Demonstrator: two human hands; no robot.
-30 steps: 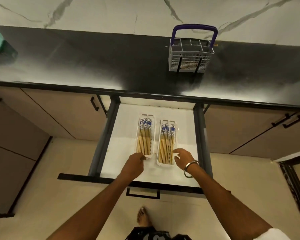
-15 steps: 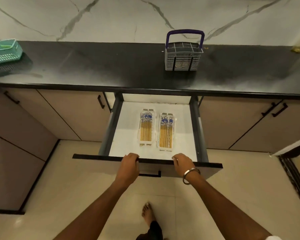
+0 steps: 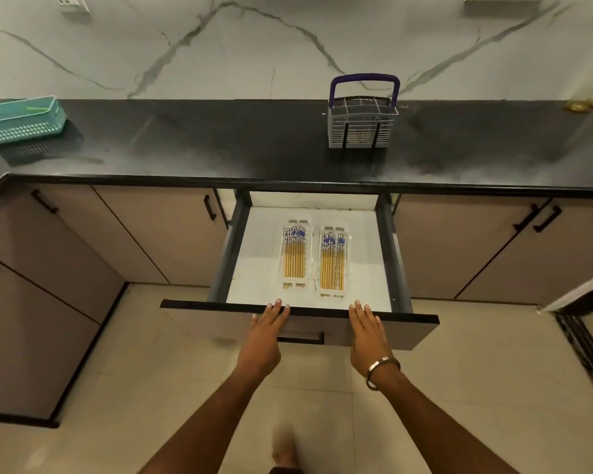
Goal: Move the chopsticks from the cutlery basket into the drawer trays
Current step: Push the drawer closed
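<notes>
Nearest, a bare foot [image 3: 285,455] shows blurred on the tiled floor [image 3: 151,388]. Above it both forearms reach forward. The left hand [image 3: 266,331] and the right hand [image 3: 365,331] lie flat against the drawer front [image 3: 391,331], fingers straight, fingertips over its black top edge — neither holds anything. A metal bangle [image 3: 382,371] sits on the right wrist. The drawer handle [image 3: 302,338] shows between the two hands.

The drawer [image 3: 254,268] stands pulled out over the floor, with bare white bottom on either side of the trays and grey side walls to left and right. Just beyond the fingertips lie the left tray [image 3: 295,256] and the right tray [image 3: 334,263], side by side, lengthwise. Chopsticks [image 3: 293,258] fill both, blue-patterned ends pointing away; they are apart from the hands.

Farther off, the black countertop [image 3: 220,145] carries the cutlery basket [image 3: 362,123] with its purple handle upright — well apart from the hands, contents unclear. A teal basket [image 3: 21,119] sits far left, against the marble wall [image 3: 254,39].
</notes>
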